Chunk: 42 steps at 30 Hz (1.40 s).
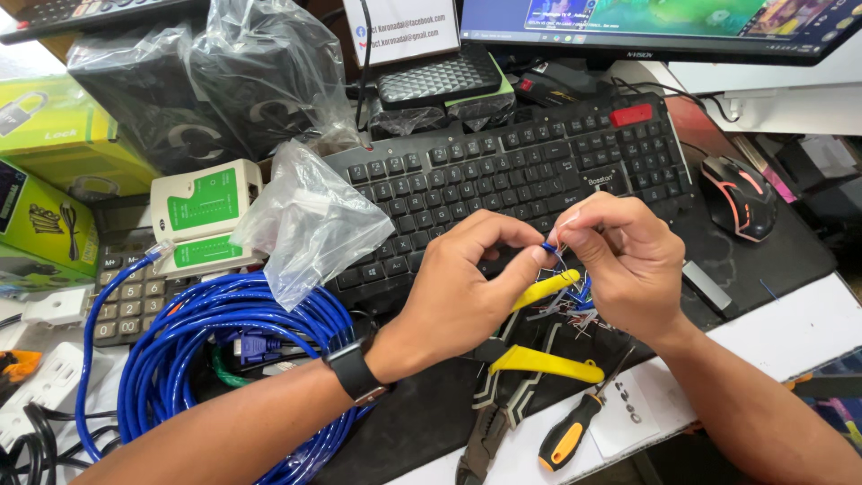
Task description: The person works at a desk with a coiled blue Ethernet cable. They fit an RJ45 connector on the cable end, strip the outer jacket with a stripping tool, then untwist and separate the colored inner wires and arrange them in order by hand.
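Note:
My left hand [462, 292] and my right hand [620, 256] meet over the front edge of a black keyboard [503, 175]. Both pinch the stripped end of a blue network cable [549, 248], its thin coloured wires fanned out between my fingertips. A black watch sits on my left wrist. Below my hands lies a crimping tool with yellow handles [539, 359]. The cable's big blue coil [224, 346] rests at the left.
A screwdriver with an orange and black handle [575, 431] lies near the desk's front edge. A cream and green cable tester [202, 216], a clear plastic bag [310, 220], a calculator [126, 292], a black mouse [738, 196], a monitor [655, 27] and green boxes [45, 171] crowd the desk.

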{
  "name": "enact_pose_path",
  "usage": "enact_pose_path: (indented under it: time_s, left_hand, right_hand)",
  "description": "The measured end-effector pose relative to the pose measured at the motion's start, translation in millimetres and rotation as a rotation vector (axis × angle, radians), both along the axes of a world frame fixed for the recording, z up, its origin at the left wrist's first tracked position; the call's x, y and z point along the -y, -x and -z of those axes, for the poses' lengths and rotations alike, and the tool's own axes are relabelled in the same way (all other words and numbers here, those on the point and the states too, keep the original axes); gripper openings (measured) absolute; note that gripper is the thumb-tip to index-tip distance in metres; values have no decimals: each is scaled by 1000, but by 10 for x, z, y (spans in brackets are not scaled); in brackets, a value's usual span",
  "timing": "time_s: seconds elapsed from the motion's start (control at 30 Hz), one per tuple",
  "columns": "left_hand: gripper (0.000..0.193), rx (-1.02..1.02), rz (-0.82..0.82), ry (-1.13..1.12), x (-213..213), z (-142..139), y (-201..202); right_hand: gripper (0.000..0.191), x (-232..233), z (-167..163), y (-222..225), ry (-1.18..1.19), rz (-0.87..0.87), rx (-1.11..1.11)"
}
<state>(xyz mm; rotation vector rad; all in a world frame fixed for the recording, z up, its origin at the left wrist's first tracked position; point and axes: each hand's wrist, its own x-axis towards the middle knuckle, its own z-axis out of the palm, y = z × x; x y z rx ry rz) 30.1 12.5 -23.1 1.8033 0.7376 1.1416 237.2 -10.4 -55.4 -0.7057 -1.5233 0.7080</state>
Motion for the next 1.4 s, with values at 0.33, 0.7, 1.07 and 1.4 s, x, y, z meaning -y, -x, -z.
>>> enact_pose_path:
  time_s: [0.33, 0.7, 1.07, 1.4]
  left_hand:
    - [22, -20, 20, -427, 29, -70, 45]
    - [13, -20, 56, -96, -22, -31, 13]
    - [17, -49, 140, 114, -36, 23, -15]
    - [17, 154, 188, 411, -126, 133, -20]
  right_hand:
    - [15, 87, -39, 30, -25, 26, 41]
    - [13, 91, -152, 57, -21, 36, 71]
    - [6, 71, -125, -5, 138, -5, 29]
    - [25, 6, -186, -49, 145, -74, -50]
